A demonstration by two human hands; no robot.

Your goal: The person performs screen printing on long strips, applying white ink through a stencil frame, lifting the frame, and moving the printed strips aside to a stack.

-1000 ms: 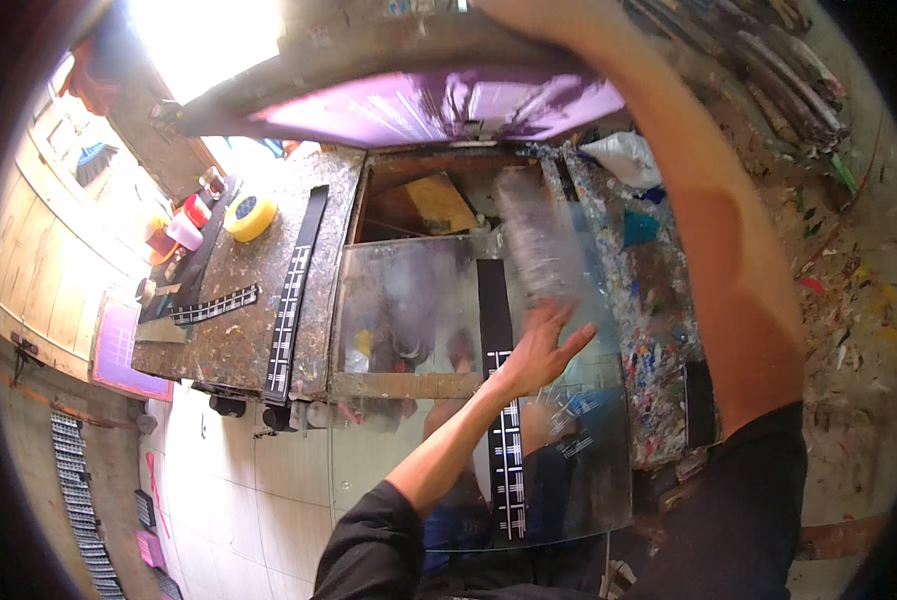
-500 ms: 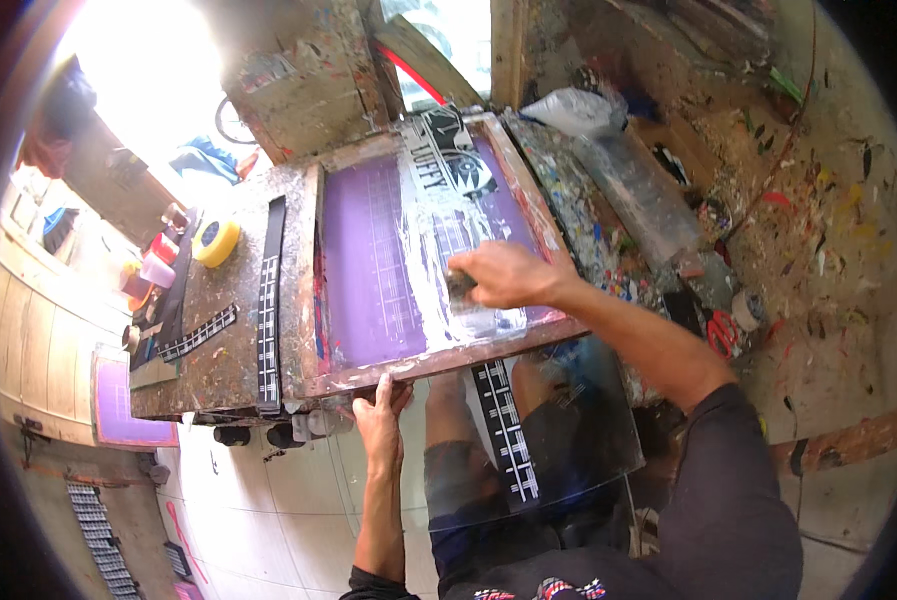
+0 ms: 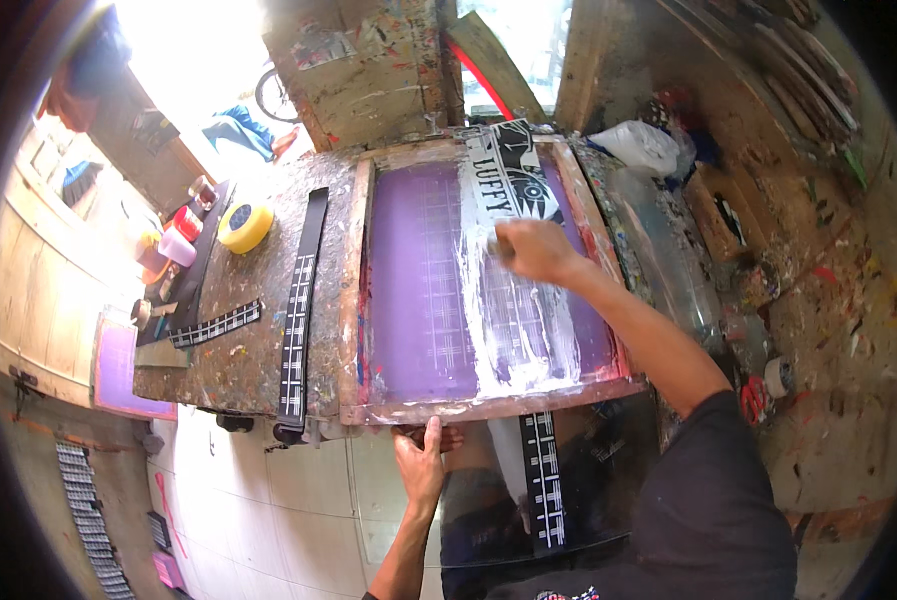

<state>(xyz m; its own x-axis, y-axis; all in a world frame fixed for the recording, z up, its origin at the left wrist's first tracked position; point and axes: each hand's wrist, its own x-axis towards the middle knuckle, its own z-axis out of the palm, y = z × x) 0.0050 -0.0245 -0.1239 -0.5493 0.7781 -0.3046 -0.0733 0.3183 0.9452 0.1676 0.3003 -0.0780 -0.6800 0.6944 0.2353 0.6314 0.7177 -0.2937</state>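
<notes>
A wooden-framed printing screen (image 3: 498,408) with purple mesh lies on the worktable in front of me. My right hand (image 3: 540,252) is closed round a small squeegee, mostly hidden in the fist, over the right half of the mesh. White ink (image 3: 523,375) is smeared in streaks from there to the near rim. Just beyond that hand, a black-and-white printed piece (image 3: 513,170) covers the far part of the mesh. My left hand (image 3: 423,468) grips the frame's near edge, thumb up against it and fingers underneath. A black strip with white line patterns (image 3: 545,490) sticks out below the frame.
Left of the screen lie a long patterned black strip (image 3: 296,320), a shorter strip (image 3: 216,324) and a yellow tape roll (image 3: 245,228). Cups (image 3: 176,247) stand farther left. Red-handled scissors (image 3: 753,398) and a white plastic bag (image 3: 643,150) are at the right.
My right hand has pushed away from the near rim toward the printed piece, leaving the near ink streaks uncovered. My left hand stays at the frame's near edge. The whole view has shifted.
</notes>
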